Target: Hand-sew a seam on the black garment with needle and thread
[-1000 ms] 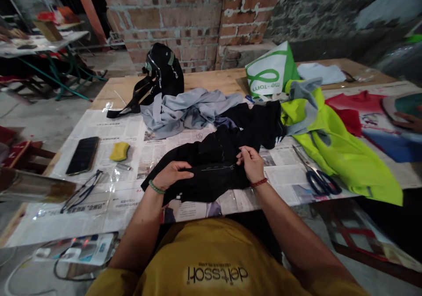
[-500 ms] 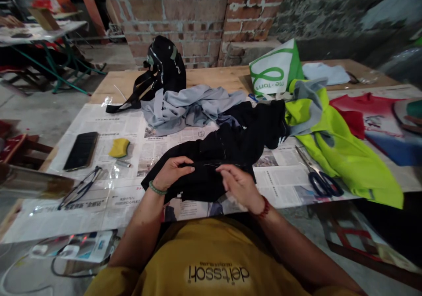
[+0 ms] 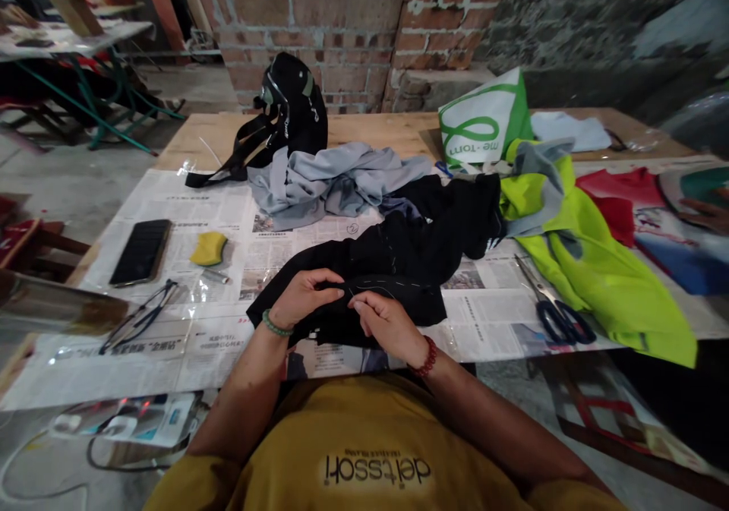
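A black garment [image 3: 415,310] lies bunched before me, with a line of white stitches along a fold. My left hand [image 3: 304,296] pinches the edge of this fold between thumb and forefinger; a green bead bracelet circles its wrist. Close to its right, my right hand [image 3: 383,321] is closed in a pinch at the same fold. What its fingertips hold is too small to make out. Beside them, a loose white thread [image 3: 376,286] curves over the black cloth. A red bead bracelet is on the right wrist.
Newspaper [image 3: 171,230] covers the table. Scissors [image 3: 555,306] and a neon-yellow garment [image 3: 604,276] lie right; a phone [image 3: 140,253], yellow sponge [image 3: 208,248], thread snips [image 3: 142,317] and a clear cup [image 3: 62,306] are left. Behind are grey cloth [image 3: 336,181], a black bag [image 3: 296,108] and a green-white bag [image 3: 484,120].
My right hand has moved left, closer to my left hand. The thread that ran between cloth and right fingers now lies in a curve. My left hand keeps its pinch.
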`<state>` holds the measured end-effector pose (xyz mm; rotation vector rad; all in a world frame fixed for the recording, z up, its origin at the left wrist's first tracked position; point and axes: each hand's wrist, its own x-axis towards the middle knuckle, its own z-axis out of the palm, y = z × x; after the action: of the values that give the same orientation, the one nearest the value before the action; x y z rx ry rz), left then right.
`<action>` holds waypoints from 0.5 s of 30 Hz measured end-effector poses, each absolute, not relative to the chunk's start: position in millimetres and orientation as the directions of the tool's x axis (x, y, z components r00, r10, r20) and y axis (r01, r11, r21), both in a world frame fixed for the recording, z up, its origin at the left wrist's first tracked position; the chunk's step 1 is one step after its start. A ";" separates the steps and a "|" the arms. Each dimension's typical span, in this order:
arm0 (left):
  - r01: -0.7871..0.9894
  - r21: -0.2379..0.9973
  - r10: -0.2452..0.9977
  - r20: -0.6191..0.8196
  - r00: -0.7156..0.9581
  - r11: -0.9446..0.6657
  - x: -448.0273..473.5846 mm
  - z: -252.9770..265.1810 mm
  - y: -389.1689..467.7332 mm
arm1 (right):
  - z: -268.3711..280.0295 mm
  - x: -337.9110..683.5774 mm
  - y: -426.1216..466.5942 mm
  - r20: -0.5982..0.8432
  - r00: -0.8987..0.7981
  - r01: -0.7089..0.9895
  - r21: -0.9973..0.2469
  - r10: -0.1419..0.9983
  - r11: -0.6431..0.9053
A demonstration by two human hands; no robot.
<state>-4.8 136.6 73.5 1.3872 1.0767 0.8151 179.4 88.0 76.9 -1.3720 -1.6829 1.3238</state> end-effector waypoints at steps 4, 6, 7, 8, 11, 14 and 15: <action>0.157 0.987 0.932 -0.082 0.352 0.028 -3.8 74.7 135.6 | 75.7 178.0 88.3 -0.148 -0.299 0.366 -0.930 0.943 -0.030; 0.169 0.986 0.930 -0.073 0.360 0.011 -3.4 75.3 135.4 | 75.6 177.7 88.9 -0.158 -0.296 0.371 -0.928 0.942 -0.039; 0.176 0.984 0.929 -0.063 0.364 -0.002 -3.3 75.6 135.4 | 75.6 177.6 89.2 -0.165 -0.295 0.372 -0.927 0.941 -0.046; 0.185 0.983 0.929 -0.049 0.367 -0.022 -3.1 75.9 135.4 | 75.5 177.6 89.6 -0.171 -0.295 0.372 -0.927 0.940 -0.052; 0.206 0.974 0.930 0.015 0.366 -0.097 -2.5 76.8 135.3 | 74.3 177.5 90.6 -0.180 -0.295 0.364 -0.929 0.938 -0.064; 0.211 0.961 0.929 0.093 0.357 -0.178 -1.6 77.9 134.7 | 71.9 177.0 91.7 -0.174 -0.303 0.344 -0.937 0.937 -0.063; 0.210 0.956 0.927 0.120 0.356 -0.205 -1.2 78.1 134.4 | 71.0 176.4 92.1 -0.173 -0.302 0.335 -0.940 0.937 -0.065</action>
<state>-1.2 134.4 78.1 1.6568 1.0305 0.9343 176.4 92.1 71.0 -1.3708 -1.6497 1.3816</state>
